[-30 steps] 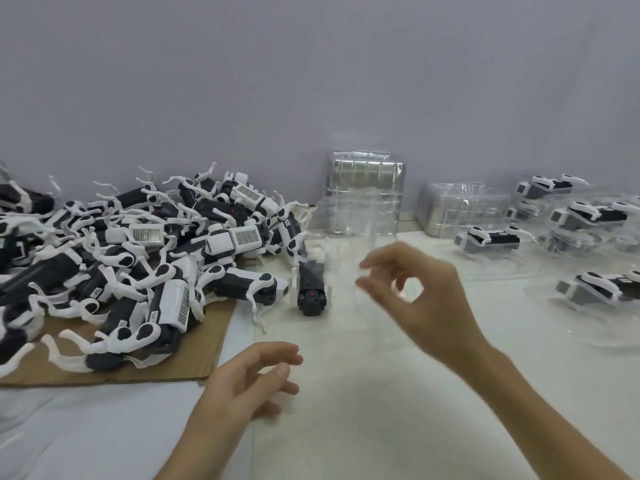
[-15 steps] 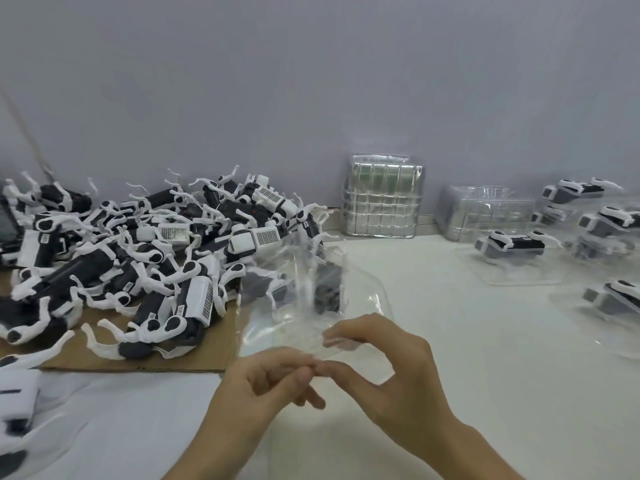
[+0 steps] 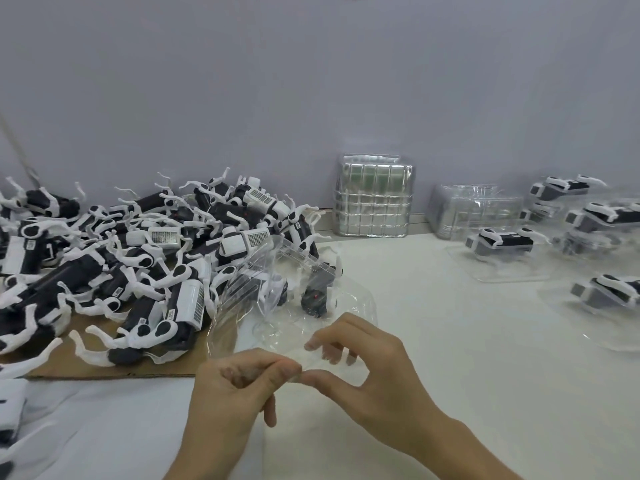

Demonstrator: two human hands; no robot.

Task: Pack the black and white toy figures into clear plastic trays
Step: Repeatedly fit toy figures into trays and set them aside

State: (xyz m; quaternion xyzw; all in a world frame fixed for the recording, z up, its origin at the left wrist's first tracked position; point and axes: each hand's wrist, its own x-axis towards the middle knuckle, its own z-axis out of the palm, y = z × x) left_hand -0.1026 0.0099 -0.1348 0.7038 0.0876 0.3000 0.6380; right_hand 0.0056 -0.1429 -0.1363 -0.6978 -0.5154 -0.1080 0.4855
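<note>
A clear plastic tray (image 3: 277, 299) hangs tilted above the table in front of me. My left hand (image 3: 235, 393) pinches its near edge, and my right hand (image 3: 367, 372) pinches the same edge right beside it. Seen through the tray, a black toy figure (image 3: 313, 296) lies on the white table. A big pile of black and white toy figures (image 3: 138, 258) covers a brown cardboard sheet (image 3: 173, 365) at the left. Several figures sit in clear trays at the right, one of them (image 3: 502, 242) closest to the middle.
Two stacks of empty clear trays stand against the grey wall, a tall one (image 3: 374, 195) and a lower one (image 3: 474, 209). White cloth (image 3: 86, 427) covers the table at the near left. Packed trays (image 3: 602, 289) crowd the right edge.
My right hand brought a clear tray from the stack toward me; my left hand rose to meet it. Both now pinch its near edge, and since the middle frame little has moved.
</note>
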